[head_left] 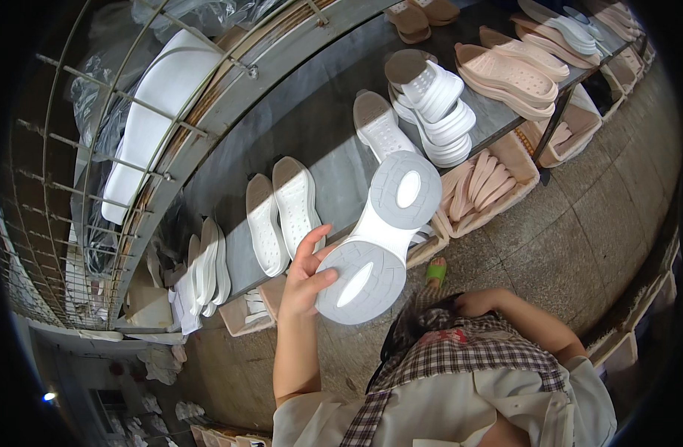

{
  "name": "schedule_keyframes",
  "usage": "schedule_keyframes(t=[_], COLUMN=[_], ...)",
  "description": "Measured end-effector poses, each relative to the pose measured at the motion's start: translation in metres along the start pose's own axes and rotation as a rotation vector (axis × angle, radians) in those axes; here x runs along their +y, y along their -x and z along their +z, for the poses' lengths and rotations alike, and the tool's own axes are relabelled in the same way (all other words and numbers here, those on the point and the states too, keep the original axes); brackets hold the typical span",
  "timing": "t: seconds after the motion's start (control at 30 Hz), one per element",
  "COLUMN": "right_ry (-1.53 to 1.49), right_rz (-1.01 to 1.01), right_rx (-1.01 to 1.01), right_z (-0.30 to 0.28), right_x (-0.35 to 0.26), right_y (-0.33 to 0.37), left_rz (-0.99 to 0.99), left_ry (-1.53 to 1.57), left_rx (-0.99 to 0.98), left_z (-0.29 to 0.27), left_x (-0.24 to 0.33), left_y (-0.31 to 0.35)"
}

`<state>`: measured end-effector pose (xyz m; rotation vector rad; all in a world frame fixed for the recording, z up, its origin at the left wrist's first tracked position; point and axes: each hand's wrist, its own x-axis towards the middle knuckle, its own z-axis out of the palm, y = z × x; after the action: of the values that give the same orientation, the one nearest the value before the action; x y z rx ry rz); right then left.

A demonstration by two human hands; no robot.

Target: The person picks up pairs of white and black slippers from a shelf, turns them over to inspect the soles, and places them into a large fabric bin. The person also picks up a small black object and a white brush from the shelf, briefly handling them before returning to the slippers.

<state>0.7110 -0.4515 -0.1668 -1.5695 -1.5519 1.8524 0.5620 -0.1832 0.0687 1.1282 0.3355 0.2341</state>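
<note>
My left hand (304,281) grips a white shoe sole (385,216) by its near end, with the thumb on the underside. The sole's grey, grooved tread faces up, with a white oval at each end. My right hand (477,302) rests at my waist against the dark cloth of the checked apron (483,349); its fingers are mostly hidden. Beyond the held sole, a pair of white soles (295,197) lies on the grey bench (330,186). Another white sole (379,123) and a stack of white soles (438,112) lie farther right.
Pink soles (505,74) line the far right of the bench. Under its edge stand bins, one with pink soles (479,185). A wire rack (103,82) holding a white sheet-like piece (163,112) overhangs the left. More white soles (207,264) stand at the bench's left end.
</note>
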Motion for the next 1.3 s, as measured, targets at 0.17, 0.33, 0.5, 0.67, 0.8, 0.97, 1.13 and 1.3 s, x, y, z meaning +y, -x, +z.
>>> schedule_keyframes(t=[0.17,0.33,0.5,0.67,0.8,0.97,1.13,1.3], right_ry=[0.048,-0.012,-0.039,-0.087,-0.181,-0.303,-0.639,-0.986], right_rz=[0.226,0.285,0.308,0.302,0.247,0.02,-0.081,0.196], right_rx=[0.139,0.322,0.361,0.401,0.365,0.295,0.853,1.197], right_z=[0.048,0.064,0.066,0.064,0.05,0.029,0.033,0.041], right_x=[0.056,0.074,0.074,0.07,0.059,0.043,0.035,0.038], right_y=[-0.058,-0.056,-0.049,-0.042,-0.037,-0.027,-0.012,-0.013], left_rz=[0.034,0.064,0.079,0.097,0.175,0.276,0.383,0.417], left_ry=[0.008,0.022,0.013,-0.01,-0.028,-0.071,-0.208,-0.125], left_rx=[0.007,0.009,0.033,0.082,0.177,0.331,0.337,0.245], left_z=[0.006,0.011,0.01,0.011,0.005,-0.033,-0.068,-0.096], left_x=[0.001,0.002,-0.001,-0.003,-0.003,0.007,0.034,0.039], left_y=[0.002,0.007,0.009,0.002,-0.032,-0.145,-0.319,-0.488])
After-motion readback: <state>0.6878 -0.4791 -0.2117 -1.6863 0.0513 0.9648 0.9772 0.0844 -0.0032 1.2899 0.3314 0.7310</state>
